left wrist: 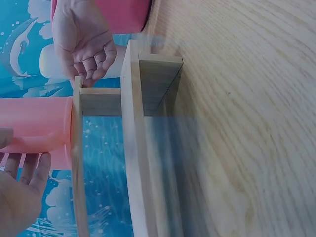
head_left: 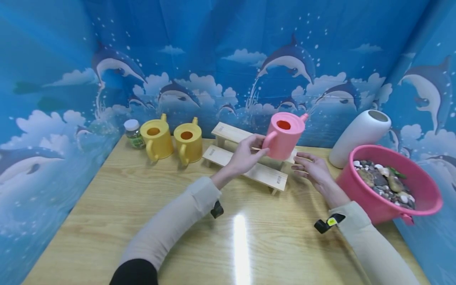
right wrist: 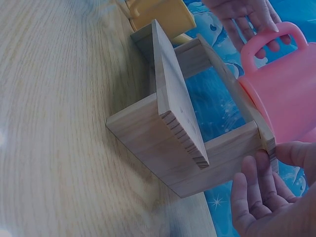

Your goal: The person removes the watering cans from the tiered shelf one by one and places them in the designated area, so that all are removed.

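While the pink watering can (head_left: 284, 135) stands on the upper step of the small wooden stand (head_left: 249, 166), the left hand (head_left: 246, 155) reaches its handle from the left, fingertips touching or pinching it; I cannot tell which. The right hand (head_left: 312, 168) lies loosely spread at the stand's right end, just below the can, its fingertips at the wood.

Light: bright and even, from overhead.
Glare: a white streak on the wooden table (head_left: 240, 245), well short of the fingers of both hands.
Shadows: soft and short, under the wooden step shelf (head_left: 249, 162) just below the fingers.
Distortion: head view bends outward at its edges.
Blur: the left wrist view smears the shelf (left wrist: 148, 148); the right wrist view is sharper.
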{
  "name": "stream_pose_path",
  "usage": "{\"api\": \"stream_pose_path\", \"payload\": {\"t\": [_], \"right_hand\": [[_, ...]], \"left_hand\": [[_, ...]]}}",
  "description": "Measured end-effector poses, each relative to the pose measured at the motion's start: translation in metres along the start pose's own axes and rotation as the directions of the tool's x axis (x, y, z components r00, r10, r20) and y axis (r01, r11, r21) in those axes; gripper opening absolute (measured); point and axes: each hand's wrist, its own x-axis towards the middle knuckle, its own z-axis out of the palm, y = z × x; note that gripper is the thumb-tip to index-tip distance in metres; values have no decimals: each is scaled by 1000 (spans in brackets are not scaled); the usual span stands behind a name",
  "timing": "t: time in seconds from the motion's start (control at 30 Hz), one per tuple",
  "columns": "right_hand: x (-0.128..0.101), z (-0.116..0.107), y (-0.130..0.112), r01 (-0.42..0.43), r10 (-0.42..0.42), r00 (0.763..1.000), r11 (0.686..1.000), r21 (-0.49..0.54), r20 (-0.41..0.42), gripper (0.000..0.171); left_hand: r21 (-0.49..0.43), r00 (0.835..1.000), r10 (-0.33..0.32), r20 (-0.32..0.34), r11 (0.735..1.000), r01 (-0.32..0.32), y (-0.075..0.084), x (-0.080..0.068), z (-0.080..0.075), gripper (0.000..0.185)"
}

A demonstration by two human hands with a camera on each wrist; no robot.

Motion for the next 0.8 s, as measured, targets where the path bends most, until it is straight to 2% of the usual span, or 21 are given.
{"api": "stream_pose_path", "payload": {"t": [0.27, 0.37, 0.57, 0.73, 0.8], "right_hand": [[-1, -1, 0, 4, -4, 1000, 1000, 5, 0, 65], [0, -2, 1, 5, -5, 1000, 1000, 14, 4, 62], [0, -1, 1, 5, -5, 1000, 1000, 16, -1, 61], [1, 0, 2, 1, -1, 1000, 1000, 6, -14, 65], [1, 0, 1, -2, 2, 1000, 1000, 5, -18, 65]], "left_hand": [[115, 999, 8, 39, 993, -12, 6, -4, -10, 34], [129, 999, 5, 35, 992, -9, 8, -7, -16, 33], [138, 999, 8, -33, 990, -3, 9, -17, -34, 29], [134, 996, -9, -89, 991, 21, 13, -32, -58, 30], [138, 994, 4, -107, 990, 11, 16, -40, -70, 32]]}}
